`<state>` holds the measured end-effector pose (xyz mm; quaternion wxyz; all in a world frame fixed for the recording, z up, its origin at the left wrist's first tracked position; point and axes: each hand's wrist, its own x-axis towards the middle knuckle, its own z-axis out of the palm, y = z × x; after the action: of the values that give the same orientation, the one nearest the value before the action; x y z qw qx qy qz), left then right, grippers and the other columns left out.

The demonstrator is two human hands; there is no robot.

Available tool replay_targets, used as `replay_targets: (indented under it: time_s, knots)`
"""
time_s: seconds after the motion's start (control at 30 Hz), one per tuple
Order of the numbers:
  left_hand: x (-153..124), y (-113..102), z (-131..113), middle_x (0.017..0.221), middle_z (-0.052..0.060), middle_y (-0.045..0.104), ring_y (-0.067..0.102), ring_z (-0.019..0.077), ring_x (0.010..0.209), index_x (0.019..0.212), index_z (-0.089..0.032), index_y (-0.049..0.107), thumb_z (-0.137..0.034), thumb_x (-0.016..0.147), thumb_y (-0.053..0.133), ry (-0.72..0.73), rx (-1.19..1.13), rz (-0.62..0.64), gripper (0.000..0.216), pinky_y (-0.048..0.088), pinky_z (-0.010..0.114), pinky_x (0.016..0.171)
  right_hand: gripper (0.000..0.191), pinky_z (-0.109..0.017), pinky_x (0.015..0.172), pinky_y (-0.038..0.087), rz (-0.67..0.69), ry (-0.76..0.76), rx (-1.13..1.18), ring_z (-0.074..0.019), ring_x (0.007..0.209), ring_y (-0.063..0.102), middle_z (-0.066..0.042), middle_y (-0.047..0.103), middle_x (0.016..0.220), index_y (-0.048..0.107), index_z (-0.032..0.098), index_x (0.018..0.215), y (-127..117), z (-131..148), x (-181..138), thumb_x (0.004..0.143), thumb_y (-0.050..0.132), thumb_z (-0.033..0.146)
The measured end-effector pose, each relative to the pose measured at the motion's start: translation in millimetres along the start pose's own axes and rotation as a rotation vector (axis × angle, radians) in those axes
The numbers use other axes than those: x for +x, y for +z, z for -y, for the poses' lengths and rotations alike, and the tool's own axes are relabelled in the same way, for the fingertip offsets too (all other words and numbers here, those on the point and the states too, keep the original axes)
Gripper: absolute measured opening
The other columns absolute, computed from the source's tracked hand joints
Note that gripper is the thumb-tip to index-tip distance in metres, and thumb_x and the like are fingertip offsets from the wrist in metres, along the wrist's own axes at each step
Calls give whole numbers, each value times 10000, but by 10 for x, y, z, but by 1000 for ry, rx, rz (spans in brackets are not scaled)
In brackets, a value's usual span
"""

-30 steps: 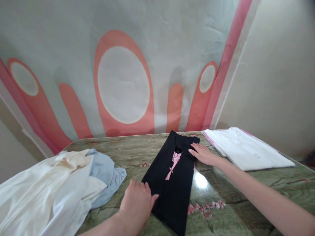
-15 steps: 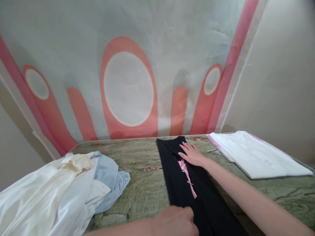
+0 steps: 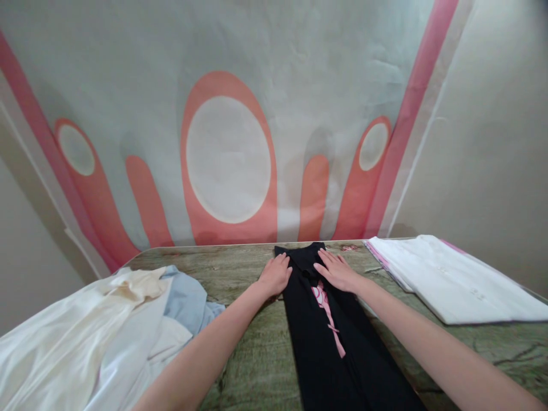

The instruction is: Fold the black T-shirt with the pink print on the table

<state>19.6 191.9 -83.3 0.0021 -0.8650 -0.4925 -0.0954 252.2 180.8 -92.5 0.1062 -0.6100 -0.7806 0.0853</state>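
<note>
A black garment (image 3: 306, 348) lies folded into a long strip on the table, reaching from the far edge to the bottom of the head view. Part of a pink and white print (image 3: 327, 317) shows along its middle. My left hand (image 3: 276, 274) rests at the left edge of its far end, fingers stretched out. Across from it, my right hand (image 3: 338, 271) lies flat on the right side of that end, fingers apart. Between the hands is the folded top of the garment. Neither hand visibly grips the cloth.
Loose cream, white and light blue clothes (image 3: 81, 331) are heaped at the left. A folded white garment (image 3: 462, 279) lies at the right, with pink cloth at its edges. The wood-patterned table (image 3: 252, 354) ends at a wall with a coral-patterned covering (image 3: 229, 234).
My left hand has moved from the near part of the black garment to its far left edge, and its fingers have straightened. My right hand stays nearly in place.
</note>
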Motion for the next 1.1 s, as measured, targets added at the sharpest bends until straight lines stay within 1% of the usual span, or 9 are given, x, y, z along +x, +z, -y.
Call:
replay_targets:
  time_s: [0.1, 0.17, 0.33, 0.5, 0.67, 0.73, 0.87, 0.97, 1.1]
  knots:
    - [78, 92, 97, 1421, 110, 289, 241, 221, 1310, 1334, -129, 339, -371, 918, 230, -48, 34, 0, 493, 216, 400, 1047, 746, -415, 1082, 108, 11, -14, -15, -207, 1349, 121, -43, 153, 1478, 198, 178, 1412, 0, -24, 162, 837, 89, 641]
    - [111, 101, 146, 1420, 110, 293, 244, 223, 1307, 1337, -139, 332, -397, 917, 220, -59, 48, 4, 505, 222, 406, 1039, 731, -407, 1080, 113, 19, -22, -22, -205, 1348, 127, -49, 155, 1478, 215, 179, 1408, 30, -46, 247, 844, 101, 631]
    - [173, 3, 201, 1316, 121, 420, 367, 262, 1206, 1277, -162, 407, -428, 899, 277, -70, 78, -35, 480, 294, 404, 972, 721, -419, 1068, 129, -5, -20, -37, -214, 1344, 145, -65, 161, 1477, 254, 190, 1394, 124, -116, 334, 842, 138, 639]
    - [217, -55, 188, 1232, 113, 444, 395, 276, 1128, 1261, -203, 425, -438, 897, 286, -114, 80, -60, 456, 306, 429, 931, 720, -434, 1052, 153, -49, -21, -36, -232, 1327, 195, -71, 226, 1461, 268, 208, 1387, 152, -180, 365, 835, 146, 655]
    - [178, -45, 164, 1271, 114, 409, 336, 271, 1186, 1236, -190, 447, -400, 900, 305, -152, 81, -94, 421, 258, 440, 977, 623, -470, 1032, 191, -100, 13, 51, -242, 1303, 252, -59, 329, 1418, 349, 228, 1347, 141, -314, 506, 867, 194, 594]
    - [162, -55, 124, 1328, 107, 371, 273, 258, 1248, 1242, -185, 441, -364, 910, 296, -109, 75, -127, 404, 210, 435, 1015, 545, -456, 1026, 223, -148, 1, 113, -240, 1274, 310, -68, 408, 1370, 415, 211, 1306, 110, -398, 600, 887, 248, 519]
    - [154, -79, -75, 1395, 59, 328, 188, 202, 1314, 1305, -212, 376, -344, 940, 197, 60, 13, -145, 427, 144, 409, 1058, 412, -348, 1006, 300, -209, -32, 177, -190, 1174, 448, -93, 525, 1262, 489, 148, 1237, 23, -573, 799, 881, 332, 285]
    - [143, -72, -262, 1421, 41, 297, 186, 193, 1322, 1337, -240, 332, -416, 942, 120, 158, -51, -80, 482, 149, 420, 1058, 371, -320, 960, 362, -216, -59, 217, -175, 1089, 522, -77, 597, 1167, 553, 154, 1160, -9, -667, 888, 845, 365, 204]
    - [100, -33, -385, 1436, 34, 272, 175, 212, 1329, 1344, -269, 328, -478, 929, 93, 189, -81, 23, 521, 152, 450, 1050, 331, -313, 891, 420, -223, -96, 257, -170, 993, 575, -51, 651, 1053, 605, 177, 1073, 1, -712, 894, 846, 367, 215]
